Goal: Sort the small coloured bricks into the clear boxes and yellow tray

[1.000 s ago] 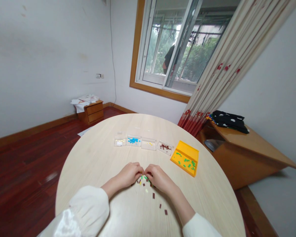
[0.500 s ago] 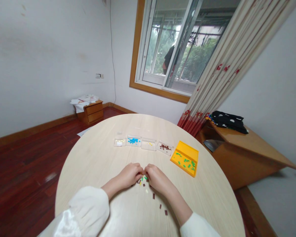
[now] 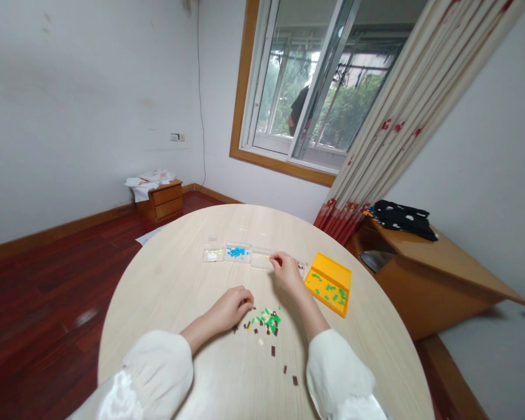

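My right hand [image 3: 287, 272] hovers at the row of clear trays, its fingertips pinched near the right end of the clear tray with yellow pieces [image 3: 259, 264]. Anything in that pinch is too small to make out. My left hand [image 3: 236, 305] rests on the table with fingers curled together; what they hold, if anything, is hidden. Between the forearms lies a loose pile of small green bricks [image 3: 272, 320] with brown ones mixed in. Single brown pieces [image 3: 273, 351] trail off toward me. The tray of brown pieces [image 3: 301, 266] is mostly covered by my right hand.
A clear tray of blue pieces [image 3: 238, 252] and another with pale pieces [image 3: 213, 254] stand at the left of the row. An open yellow box [image 3: 329, 280] with green pieces sits at the right. All are on a round wooden table [image 3: 157, 280].
My right hand has left the spot beside my left hand and reached forward to the trays, uncovering the green pile. My left hand has stayed nearly in place.
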Demonstrator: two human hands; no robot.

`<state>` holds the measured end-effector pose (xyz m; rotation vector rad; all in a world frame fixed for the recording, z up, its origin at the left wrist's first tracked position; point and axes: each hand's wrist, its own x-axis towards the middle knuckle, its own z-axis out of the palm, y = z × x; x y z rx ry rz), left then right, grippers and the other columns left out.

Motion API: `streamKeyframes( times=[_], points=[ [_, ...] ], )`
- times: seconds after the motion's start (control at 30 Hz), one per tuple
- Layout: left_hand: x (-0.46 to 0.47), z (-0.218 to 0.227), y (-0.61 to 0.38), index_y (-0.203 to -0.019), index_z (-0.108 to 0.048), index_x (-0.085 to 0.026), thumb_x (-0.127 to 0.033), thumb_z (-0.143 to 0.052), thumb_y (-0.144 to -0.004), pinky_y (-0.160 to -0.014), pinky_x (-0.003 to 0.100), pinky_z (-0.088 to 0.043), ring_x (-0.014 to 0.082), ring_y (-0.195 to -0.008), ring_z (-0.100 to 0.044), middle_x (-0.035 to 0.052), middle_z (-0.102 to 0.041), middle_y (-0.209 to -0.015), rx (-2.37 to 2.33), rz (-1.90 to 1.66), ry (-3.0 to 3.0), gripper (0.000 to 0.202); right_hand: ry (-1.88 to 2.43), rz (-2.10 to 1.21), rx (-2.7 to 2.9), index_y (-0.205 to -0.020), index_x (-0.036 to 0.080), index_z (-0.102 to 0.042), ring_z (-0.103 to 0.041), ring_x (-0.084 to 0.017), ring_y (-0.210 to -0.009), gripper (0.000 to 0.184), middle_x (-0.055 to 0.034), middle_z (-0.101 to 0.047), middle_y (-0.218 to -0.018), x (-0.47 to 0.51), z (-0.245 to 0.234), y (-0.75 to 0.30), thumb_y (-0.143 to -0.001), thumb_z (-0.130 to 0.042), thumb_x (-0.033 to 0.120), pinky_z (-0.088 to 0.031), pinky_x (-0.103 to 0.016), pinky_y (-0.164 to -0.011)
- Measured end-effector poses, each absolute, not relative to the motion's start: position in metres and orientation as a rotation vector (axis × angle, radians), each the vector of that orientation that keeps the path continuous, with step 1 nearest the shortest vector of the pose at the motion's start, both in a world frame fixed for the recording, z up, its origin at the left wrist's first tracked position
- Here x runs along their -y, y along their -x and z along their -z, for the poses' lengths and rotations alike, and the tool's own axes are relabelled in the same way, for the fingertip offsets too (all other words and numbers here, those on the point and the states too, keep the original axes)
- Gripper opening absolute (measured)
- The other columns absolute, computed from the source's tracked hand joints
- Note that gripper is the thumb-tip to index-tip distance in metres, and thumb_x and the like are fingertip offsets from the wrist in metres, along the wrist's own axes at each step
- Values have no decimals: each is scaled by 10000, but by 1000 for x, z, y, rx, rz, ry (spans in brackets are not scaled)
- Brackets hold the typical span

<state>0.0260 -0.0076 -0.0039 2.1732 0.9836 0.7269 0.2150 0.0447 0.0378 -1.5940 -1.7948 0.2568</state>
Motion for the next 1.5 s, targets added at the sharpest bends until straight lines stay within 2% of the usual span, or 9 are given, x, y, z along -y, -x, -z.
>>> streamKeyframes(
  times=[0.3,0.4,0.53,0.63,0.87,1.03,1.3,1.5],
  points=[
    [-1,7,-27,-715,-624,-126,-224,-513,-744,-577,235,-345,124,-590,-478,-1,-560,-606,-1093,-905,-1813,151,1651,-276,1695,-873,103,-695,-638,-205,-859,247,-130,-705,-908,-77,-35,-230,-767,-472,101,-455,-340,-832],
    [-5,10,-29,-671,-591,-125,-253,-584,-688,-529,222,-326,96,-521,-439,-32,-507,-540,-1039,-970,-1558,129,1625,-313,1703,-857,129,-701,-645,-193,-823,252,-97,-714,-866,-62,-36,-229,-767,-468,100,-470,-341,-816],
    [-8,10,-28,-695,-565,-129,-345,-686,-610,-456,209,-305,61,-419,-386,-57,-480,-497,-912,-961,-1113,261,1504,-427,1809,-834,162,-707,-646,-162,-790,211,-59,-718,-856,-21,-36,-209,-764,-514,115,-489,-293,-768],
    [-8,8,-26,-704,-577,-119,-327,-739,-574,-468,203,-332,52,-433,-416,-41,-510,-532,-802,-914,-906,294,1341,-597,1965,-867,156,-703,-628,-145,-739,178,-64,-701,-840,9,-34,-189,-765,-560,127,-485,-255,-694],
    [-7,10,-24,-678,-625,-96,-291,-788,-564,-489,183,-344,46,-464,-438,-30,-522,-506,-730,-865,-818,279,1328,-541,1929,-801,176,-701,-589,-137,-669,112,-38,-672,-743,28,-28,-171,-765,-602,139,-452,-234,-631],
    [-5,9,-26,-673,-647,-86,-328,-805,-524,-505,191,-359,47,-472,-442,-19,-550,-530,-752,-869,-870,324,1365,-511,1871,-791,166,-690,-591,-139,-668,85,-44,-676,-752,26,-21,-170,-749,-626,129,-455,-238,-634],
    [-4,12,-26,-702,-654,-84,-374,-772,-586,-522,207,-391,60,-469,-471,-20,-548,-502,-748,-849,-927,334,1405,-478,1899,-748,174,-681,-595,-137,-681,147,-36,-675,-732,29,-19,-168,-800,-560,106,-440,-241,-653],
    [-4,14,-25,-753,-641,-82,-270,-767,-628,-556,193,-430,55,-501,-524,-1,-602,-576,-743,-836,-840,259,1406,-332,2032,-755,154,-640,-571,-154,-729,132,-50,-629,-754,31,-17,-167,-814,-543,89,-432,-249,-678]
  ],
)
